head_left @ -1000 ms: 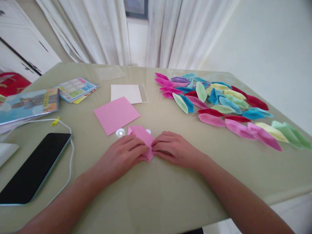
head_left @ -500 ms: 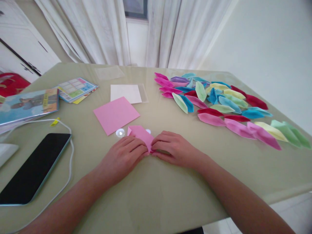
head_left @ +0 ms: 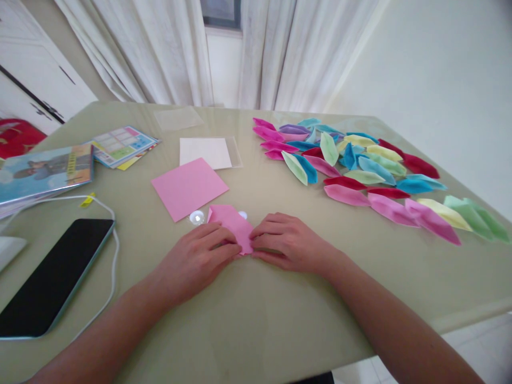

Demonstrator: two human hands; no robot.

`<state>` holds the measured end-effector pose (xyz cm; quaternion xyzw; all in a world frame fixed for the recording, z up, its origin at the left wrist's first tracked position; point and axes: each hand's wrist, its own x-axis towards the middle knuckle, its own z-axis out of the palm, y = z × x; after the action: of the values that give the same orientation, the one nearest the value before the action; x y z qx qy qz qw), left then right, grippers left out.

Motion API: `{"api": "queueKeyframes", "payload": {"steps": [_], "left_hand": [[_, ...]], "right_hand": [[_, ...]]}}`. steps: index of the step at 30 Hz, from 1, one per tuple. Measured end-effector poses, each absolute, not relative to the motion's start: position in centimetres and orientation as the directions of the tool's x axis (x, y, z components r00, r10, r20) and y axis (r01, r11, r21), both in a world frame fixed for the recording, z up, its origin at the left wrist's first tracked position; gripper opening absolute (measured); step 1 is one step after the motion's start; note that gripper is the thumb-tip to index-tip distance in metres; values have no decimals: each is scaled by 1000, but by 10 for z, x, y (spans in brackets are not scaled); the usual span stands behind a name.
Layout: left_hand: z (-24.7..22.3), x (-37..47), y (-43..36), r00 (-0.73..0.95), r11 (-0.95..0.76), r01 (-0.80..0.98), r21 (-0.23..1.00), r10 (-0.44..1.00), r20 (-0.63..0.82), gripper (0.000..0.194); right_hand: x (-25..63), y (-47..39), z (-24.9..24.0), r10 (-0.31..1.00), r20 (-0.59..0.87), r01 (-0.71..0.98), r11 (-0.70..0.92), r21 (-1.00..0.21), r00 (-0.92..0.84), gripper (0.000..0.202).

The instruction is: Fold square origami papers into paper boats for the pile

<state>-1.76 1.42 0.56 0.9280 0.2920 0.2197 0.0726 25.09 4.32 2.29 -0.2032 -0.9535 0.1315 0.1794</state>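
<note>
**Near point turns in on the folded paper [head_left: 234, 221]!**

And there's the change: a second ago the near end runs to a point, and now it shows a short, blunt edge between the fingertips. That end looks turned in, though the fingers hide part of the crease. The folded paper lies on the worktop [head_left: 256, 320], in front of the person.

The left hand [head_left: 204, 253] has its grip closed on the near left edge, thumb and finger together. Over on the other side, the right hand [head_left: 290, 242] bunches its fingertips, clamped on the right edge by the near end.

Just beyond, a flat pink sheet [head_left: 190, 189] overlaps a white sheet [head_left: 205, 153], both where they were. Off to the right sit the colourful folded pieces [head_left: 346, 195]; to the left, a phone [head_left: 56, 277], unmoved.
</note>
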Motion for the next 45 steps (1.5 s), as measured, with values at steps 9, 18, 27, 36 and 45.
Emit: {"api": "queueKeyframes", "payload": {"steps": [9, 18, 27, 36, 45], "left_hand": [[3, -11, 11, 599, -685, 558, 468, 723, 344, 19], [4, -10, 8, 538, -624, 569, 535, 775, 332, 11], [6, -9, 8, 647, -733, 618, 285, 679, 347, 19], [6, -16, 9, 699, -763, 593, 259, 647, 306, 23], [8, -16, 8, 671, -732, 600, 323, 680, 294, 20]], "right_hand": [[243, 36, 14, 514, 286, 404, 838, -366, -809, 17], [244, 35, 18, 509, 266, 410, 842, -350, -819, 13], [248, 34, 31, 413, 208, 364, 900, -238, -887, 18], [248, 29, 37, 418, 174, 379, 900, -217, -892, 18], [246, 28, 38, 438, 156, 391, 883, -259, -885, 18]]}}
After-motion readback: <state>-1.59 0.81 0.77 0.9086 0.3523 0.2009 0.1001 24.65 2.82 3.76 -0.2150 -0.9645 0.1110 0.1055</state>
